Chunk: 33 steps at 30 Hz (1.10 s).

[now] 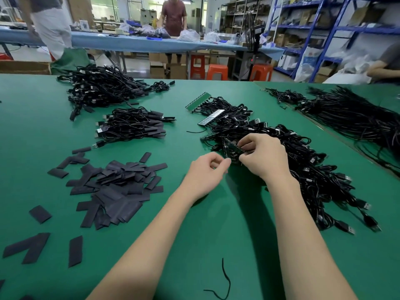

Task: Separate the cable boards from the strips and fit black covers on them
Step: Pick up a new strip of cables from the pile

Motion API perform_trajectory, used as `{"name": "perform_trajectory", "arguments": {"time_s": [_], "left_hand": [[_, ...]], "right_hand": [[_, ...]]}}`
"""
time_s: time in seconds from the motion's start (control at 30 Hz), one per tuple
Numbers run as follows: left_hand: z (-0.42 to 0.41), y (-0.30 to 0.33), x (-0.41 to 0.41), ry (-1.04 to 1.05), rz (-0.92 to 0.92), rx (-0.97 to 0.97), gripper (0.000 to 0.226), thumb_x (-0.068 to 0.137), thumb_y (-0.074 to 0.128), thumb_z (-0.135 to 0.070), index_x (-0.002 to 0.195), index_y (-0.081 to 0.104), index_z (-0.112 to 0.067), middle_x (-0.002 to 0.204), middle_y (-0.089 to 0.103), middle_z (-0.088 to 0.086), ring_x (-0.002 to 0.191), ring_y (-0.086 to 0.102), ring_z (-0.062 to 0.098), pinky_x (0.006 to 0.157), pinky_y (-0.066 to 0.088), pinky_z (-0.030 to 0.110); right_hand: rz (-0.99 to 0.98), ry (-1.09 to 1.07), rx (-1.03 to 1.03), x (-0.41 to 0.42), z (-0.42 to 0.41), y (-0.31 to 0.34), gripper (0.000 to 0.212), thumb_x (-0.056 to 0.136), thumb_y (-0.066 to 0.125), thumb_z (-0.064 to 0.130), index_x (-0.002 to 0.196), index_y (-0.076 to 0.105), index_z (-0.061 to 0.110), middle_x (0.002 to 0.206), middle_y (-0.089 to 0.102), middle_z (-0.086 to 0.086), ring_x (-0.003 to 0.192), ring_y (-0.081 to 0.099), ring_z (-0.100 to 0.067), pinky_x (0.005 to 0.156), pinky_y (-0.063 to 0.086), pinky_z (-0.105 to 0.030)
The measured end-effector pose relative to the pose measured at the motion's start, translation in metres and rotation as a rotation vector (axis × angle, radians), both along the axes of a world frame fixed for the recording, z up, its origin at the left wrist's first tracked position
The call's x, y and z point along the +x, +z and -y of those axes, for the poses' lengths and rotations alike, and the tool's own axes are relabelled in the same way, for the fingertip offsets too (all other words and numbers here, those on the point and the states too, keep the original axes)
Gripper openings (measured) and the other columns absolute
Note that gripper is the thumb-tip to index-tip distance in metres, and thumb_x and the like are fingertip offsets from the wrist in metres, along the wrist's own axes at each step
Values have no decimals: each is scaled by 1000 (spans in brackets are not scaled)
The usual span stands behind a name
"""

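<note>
From the head camera, both bare forearms reach forward over the green table (216, 234); the left hand (205, 172) has its fingers curled, thumb and forefinger pinching the near end of a small dark strip of boards (232, 150); the right hand (263, 156) grips the same strip from the other side, fingers bent round its far edge, so the strip sits tilted between the two hands, just above the table. Directly beyond and to the right of the right hand lies a long tangled heap of black cables (303, 169), their plugs pointing toward the near right; further strips (198, 100) with boards attached rest at the far end of that heap, beyond both hands. To the left of the left hand is a loose pile of flat black covers (116, 187), with a few stray covers (40, 214) scattered nearer the person's left forearm. Beyond that pile, ahead and left of the hands, a bundle of covered cables (132, 126) lies on the table; a larger cable heap (101, 87) sits further off behind it. A short black cord scrap (226, 278) lies between the two forearms, close to the body. Far right of the right hand, another mass of cables (350, 113) spreads over the adjoining table.
</note>
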<state>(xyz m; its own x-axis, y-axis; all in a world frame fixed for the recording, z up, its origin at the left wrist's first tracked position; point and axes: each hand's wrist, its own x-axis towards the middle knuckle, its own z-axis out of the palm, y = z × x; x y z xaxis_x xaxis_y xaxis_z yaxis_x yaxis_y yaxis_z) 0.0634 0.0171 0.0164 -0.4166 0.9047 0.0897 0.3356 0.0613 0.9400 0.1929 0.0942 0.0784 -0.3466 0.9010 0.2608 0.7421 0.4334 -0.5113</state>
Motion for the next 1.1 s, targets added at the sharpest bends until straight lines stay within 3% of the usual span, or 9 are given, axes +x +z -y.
{"name": "perform_trajectory", "arguments": {"time_s": [0.1,0.17,0.33,0.43,0.53,0.6,0.7,0.9,1.1], "left_hand": [[-18,19,22,-21,615,-21,27,105,50,-28,105,61,-4,87,71,11,66,68,14,69,61,25],[-30,28,33,14,791,-33,29,106,48,-24,112,61,1,86,71,12,66,69,16,62,61,24],[-48,22,48,98,768,-96,32,99,58,-23,117,66,3,110,72,20,93,72,28,75,62,32],[-52,17,49,128,830,-74,28,94,68,-22,109,69,1,105,74,18,77,72,23,68,63,29],[-55,15,54,177,808,-67,22,86,74,-13,97,56,-7,106,69,17,64,69,18,82,62,36],[-57,11,55,241,816,-65,49,84,74,-5,125,52,12,111,70,17,58,66,12,88,60,40],[-56,13,53,228,857,-52,13,87,67,-2,100,63,-4,107,74,13,61,63,11,93,58,41],[-59,26,41,156,873,31,32,90,68,3,67,53,-12,66,58,3,58,55,11,54,55,20],[-52,40,23,80,794,59,32,89,70,-1,66,54,-15,60,59,-2,60,56,9,57,53,20]], "right_hand": [[-32,0,21,2,0,0,33,72,67,13,96,71,36,92,74,14,97,68,-16,84,53,-32],[8,41,-28,4,-2,2,36,73,65,13,99,69,37,94,74,16,99,66,-14,85,54,-34],[4,199,-205,15,-13,10,40,82,68,17,120,65,29,98,72,15,97,68,-11,91,53,-31],[7,232,-212,16,-14,13,36,86,58,13,116,67,29,106,72,9,101,66,-13,89,49,-26],[-38,200,-192,13,-15,14,46,83,46,3,109,70,31,115,71,6,111,62,-14,94,46,-25],[-31,155,-142,11,-17,14,51,82,42,1,111,71,31,120,70,4,115,60,-16,98,47,-29],[46,110,-105,9,-20,13,54,82,41,5,117,70,33,125,67,-3,114,59,-25,98,50,-39],[20,0,-11,14,-28,17,46,93,37,18,122,68,36,122,69,-2,119,54,-32,102,43,-48],[-74,-19,-47,28,-39,14,38,103,34,30,124,66,30,99,68,-2,91,59,-28,85,50,-42]]}}
